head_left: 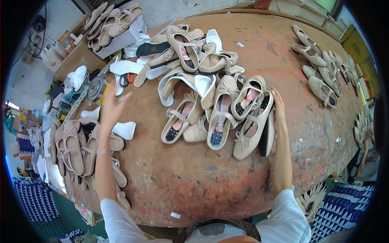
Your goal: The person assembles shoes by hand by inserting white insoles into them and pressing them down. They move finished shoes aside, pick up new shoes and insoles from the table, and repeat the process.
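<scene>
My left hand (pixel 115 106) is raised over the left side of the table, slightly blurred, with its fingers apart and nothing in it. A white shoe-shaped insert (pixel 124 130) lies just beside that wrist. My right hand (pixel 280 108) lies flat along the right side of a shoe pile, fingers stretched out and touching the outermost shoe. Nearest to it are a beige shoe with a bow (pixel 248 142) and a dark-soled shoe (pixel 266 135) on its side. Another beige strap shoe (pixel 222 117) stands in the pile's middle, beside a strap shoe with a patterned insole (pixel 177 121).
Red-handled scissors (pixel 131 77) lie near white inserts (pixel 121 67). More beige shoes (pixel 73 150) are heaped at the left, and further pairs (pixel 322 90) line the table's right. A box of shoes (pixel 123 38) stands at the back left. Another person's arm (pixel 363 156) shows far right.
</scene>
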The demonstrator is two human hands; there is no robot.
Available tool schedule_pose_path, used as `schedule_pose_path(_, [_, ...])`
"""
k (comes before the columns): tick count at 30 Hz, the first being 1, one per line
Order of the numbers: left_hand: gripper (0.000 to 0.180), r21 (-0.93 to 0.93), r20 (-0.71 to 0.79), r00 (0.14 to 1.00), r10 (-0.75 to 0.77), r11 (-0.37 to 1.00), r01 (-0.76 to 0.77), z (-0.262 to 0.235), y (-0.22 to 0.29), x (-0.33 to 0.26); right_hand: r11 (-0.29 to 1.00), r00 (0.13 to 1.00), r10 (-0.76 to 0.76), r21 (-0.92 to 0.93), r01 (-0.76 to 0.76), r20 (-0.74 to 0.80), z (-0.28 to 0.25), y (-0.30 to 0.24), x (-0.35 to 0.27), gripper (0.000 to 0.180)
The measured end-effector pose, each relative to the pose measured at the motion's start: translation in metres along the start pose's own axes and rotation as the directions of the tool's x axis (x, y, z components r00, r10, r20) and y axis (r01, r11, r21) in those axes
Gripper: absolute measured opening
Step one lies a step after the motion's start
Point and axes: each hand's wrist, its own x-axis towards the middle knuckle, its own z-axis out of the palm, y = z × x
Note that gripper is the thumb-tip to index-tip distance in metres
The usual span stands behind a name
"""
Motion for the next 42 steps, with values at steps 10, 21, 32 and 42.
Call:
schedule_pose_path(10, [0.093,-0.643,0.344,0.939,0.017,0.733,0.222,0.165,0.035,0.256,0.992,0.971,0.079,-0.117,-0.053,0.224,0.036,-0.02,0.009,0.066])
schedule_pose_path(21, [0.043,-0.582,0.594,0.801,-0.075,0.647,0.492,0.139,-0.014,0.142,0.984,0.746,0.159,-0.165,-0.066,0.647,0.098,0.006,-0.09,0.075])
schedule_pose_path(32, [0.061,-0.169,0.308,0.916,-0.257,0.933,0.318,0.056,-0.086,0.183,0.661,0.632,-0.42,-0.258,0.705,0.652,0.298,-0.079,0.182,0.046])
schedule_pose_path(42, [0.101,0.273,0.225,0.971,-0.086,0.962,0.022,0.211,-0.133,0.281,0.297,0.706,-0.093,-0.657,0.693,0.702,0.39,-0.019,0.268,0.071])
